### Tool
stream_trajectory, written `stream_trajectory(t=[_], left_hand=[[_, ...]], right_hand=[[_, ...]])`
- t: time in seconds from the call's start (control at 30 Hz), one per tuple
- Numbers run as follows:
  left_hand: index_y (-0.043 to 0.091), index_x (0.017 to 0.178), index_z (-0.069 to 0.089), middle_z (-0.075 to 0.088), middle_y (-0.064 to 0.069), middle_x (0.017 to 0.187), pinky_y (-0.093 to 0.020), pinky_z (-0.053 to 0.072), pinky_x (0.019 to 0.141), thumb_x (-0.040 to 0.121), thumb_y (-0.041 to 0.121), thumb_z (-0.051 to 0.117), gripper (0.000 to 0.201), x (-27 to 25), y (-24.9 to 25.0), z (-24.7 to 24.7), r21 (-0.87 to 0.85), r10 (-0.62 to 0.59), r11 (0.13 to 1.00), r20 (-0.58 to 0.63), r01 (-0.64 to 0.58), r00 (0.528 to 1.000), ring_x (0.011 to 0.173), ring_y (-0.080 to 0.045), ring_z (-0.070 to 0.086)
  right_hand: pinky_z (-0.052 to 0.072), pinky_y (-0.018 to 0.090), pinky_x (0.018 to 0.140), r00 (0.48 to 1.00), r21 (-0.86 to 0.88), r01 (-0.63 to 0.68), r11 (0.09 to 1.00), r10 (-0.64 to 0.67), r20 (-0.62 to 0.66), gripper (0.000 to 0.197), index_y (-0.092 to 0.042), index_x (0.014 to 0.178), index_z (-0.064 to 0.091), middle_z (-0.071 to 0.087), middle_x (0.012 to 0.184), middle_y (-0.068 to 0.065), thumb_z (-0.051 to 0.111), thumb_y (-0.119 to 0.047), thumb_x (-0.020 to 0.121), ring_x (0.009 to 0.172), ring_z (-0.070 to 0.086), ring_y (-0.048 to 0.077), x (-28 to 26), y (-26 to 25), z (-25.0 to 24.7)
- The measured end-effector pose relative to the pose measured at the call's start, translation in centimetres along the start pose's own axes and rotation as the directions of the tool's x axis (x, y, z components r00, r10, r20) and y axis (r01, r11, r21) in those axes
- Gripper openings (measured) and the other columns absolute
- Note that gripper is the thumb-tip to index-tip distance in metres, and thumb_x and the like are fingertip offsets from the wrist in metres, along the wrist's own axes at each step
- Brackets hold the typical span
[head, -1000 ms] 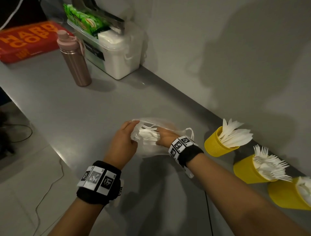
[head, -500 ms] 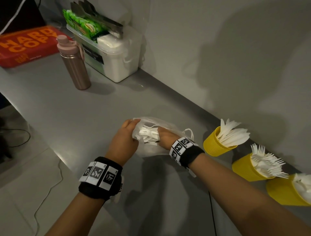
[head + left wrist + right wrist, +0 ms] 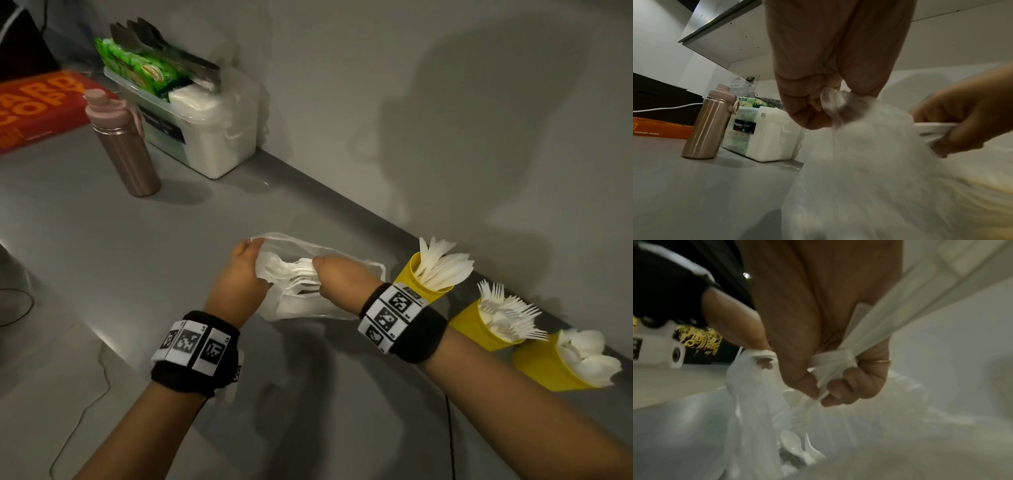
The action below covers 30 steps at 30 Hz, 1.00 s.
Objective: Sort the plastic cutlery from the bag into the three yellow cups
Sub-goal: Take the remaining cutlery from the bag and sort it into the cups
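The clear plastic bag (image 3: 308, 305) sits on the grey tabletop (image 3: 102, 260), right in front of the person. The left hand (image 3: 239, 277) pinches the bag's rim and holds its mouth up. The right hand (image 3: 337, 279) has its fingers curled round a bunch of white cutlery handles (image 3: 838, 363) at the bag opening. A few spoons (image 3: 795, 446) lie down in the bag.

To the right, along the wall, are three yellow cups. The nearest cup (image 3: 416, 281) holds knives, the middle cup (image 3: 471, 323) holds forks and the far cup (image 3: 544, 370) holds spoons.

At the back left stand a pink metal bottle (image 3: 125, 147), a white storage box (image 3: 209, 126) with green packets on top, and a red box (image 3: 34, 106).
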<state>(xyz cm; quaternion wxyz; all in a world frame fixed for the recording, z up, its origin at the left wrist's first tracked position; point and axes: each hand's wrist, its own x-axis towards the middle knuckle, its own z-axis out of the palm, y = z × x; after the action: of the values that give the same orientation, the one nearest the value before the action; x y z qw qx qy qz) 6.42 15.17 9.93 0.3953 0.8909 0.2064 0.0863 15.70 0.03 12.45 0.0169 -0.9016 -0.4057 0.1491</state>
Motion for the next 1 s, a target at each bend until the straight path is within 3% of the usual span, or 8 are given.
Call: stream_trajectory(t=[0.23,0.37,0.47,0.6,0.67,0.73,0.83,1.0], left_hand=[[0.017,0.137,0.038,0.033,-0.006,0.145,-0.035,0.038,0.098,0.077,-0.003,0.051,0.065,0.4,-1.1,-0.4,-0.051,-0.046,0.998,0.033,0.048,0.998,0.118,-0.031,0.05],[0.014,0.129,0.049,0.04,-0.008,0.133,-0.021,0.036,0.084,0.078,-0.002,0.058,0.054,-0.2,-0.8,-0.2,-0.118,0.044,0.992,0.012,-0.043,0.999,0.082,-0.023,0.054],[0.017,0.12,0.057,0.042,-0.008,0.131,-0.021,0.033,0.094,0.078,0.002,0.061,0.045,-0.5,-0.3,0.3,-0.122,0.104,0.987,-0.042,-0.108,0.994,0.109,-0.024,0.051],[0.016,0.114,0.059,0.046,-0.012,0.129,-0.026,0.028,0.102,0.085,0.01,0.057,0.03,-1.5,2.2,0.7,-0.166,0.161,0.965,-0.229,-0.202,0.96,0.123,-0.024,0.042],[0.017,0.113,0.059,0.049,-0.009,0.125,-0.028,0.032,0.101,0.088,0.012,0.052,0.026,-2.3,4.4,1.1,-0.283,0.201,0.919,-0.26,-0.274,0.944,0.118,-0.02,0.045],[0.017,0.114,0.058,0.053,-0.007,0.124,-0.029,0.036,0.101,0.092,0.013,0.047,0.025,-3.2,6.9,1.9,-0.423,0.213,0.862,-0.197,-0.278,0.957,0.115,-0.016,0.049],[0.018,0.12,0.056,0.054,-0.002,0.125,-0.031,0.037,0.104,0.096,0.022,0.04,0.029,-4.7,10.6,3.2,-0.633,0.138,0.768,0.015,-0.098,0.99,0.117,-0.015,0.05],[0.011,0.13,0.045,0.051,-0.007,0.133,-0.037,0.039,0.101,0.098,0.031,0.026,0.042,-5.9,14.9,5.9,-0.733,0.055,0.637,0.353,0.24,0.934,0.117,-0.023,0.051]], right_hand=[[0.046,0.037,0.089,0.996,0.307,-0.044,0.951,0.065,-0.058,0.04,-0.013,0.122,0.053,0.061,0.116,0.011,0.057,-0.013,0.083,0.104,0.058,0.027,-4.4,3.5,-0.7],[0.043,0.01,0.075,0.97,0.669,-0.019,0.743,0.175,-0.167,0.037,-0.006,0.123,0.053,0.063,0.107,0.003,0.056,-0.001,0.086,0.089,0.06,0.001,-7.8,4.6,0.1],[0.042,0.007,0.061,0.923,0.86,0.017,0.51,0.322,-0.209,0.024,-0.009,0.114,0.053,0.059,0.079,-0.005,0.054,-0.002,0.09,0.059,0.054,-0.009,-10.6,4.2,0.1],[0.046,0.014,0.07,0.833,0.926,0.132,0.354,0.467,-0.297,0.004,-0.012,0.09,0.059,0.058,0.068,-0.004,0.055,-0.012,0.091,0.064,0.055,-0.001,-14.2,3.8,0.1],[0.045,0.011,0.07,0.807,0.937,0.192,0.291,0.496,-0.319,0.012,-0.018,0.081,0.058,0.059,0.062,-0.01,0.054,-0.013,0.091,0.065,0.056,-0.003,-15.5,3.6,0.0],[0.045,0.01,0.071,0.796,0.937,0.222,0.271,0.504,-0.334,0.012,-0.02,0.082,0.058,0.06,0.063,-0.011,0.053,-0.015,0.092,0.067,0.057,-0.004,-16.6,3.5,-0.2],[0.046,0.012,0.075,0.764,0.926,0.267,0.266,0.527,-0.372,0.013,-0.018,0.082,0.059,0.062,0.064,-0.012,0.053,-0.014,0.093,0.07,0.058,-0.004,-18.1,3.6,-0.3],[0.049,0.018,0.071,0.709,0.912,0.385,0.142,0.588,-0.39,0.01,-0.013,0.1,0.059,0.06,0.065,-0.009,0.054,-0.015,0.092,0.067,0.056,0.005,-20.4,3.9,0.3]])
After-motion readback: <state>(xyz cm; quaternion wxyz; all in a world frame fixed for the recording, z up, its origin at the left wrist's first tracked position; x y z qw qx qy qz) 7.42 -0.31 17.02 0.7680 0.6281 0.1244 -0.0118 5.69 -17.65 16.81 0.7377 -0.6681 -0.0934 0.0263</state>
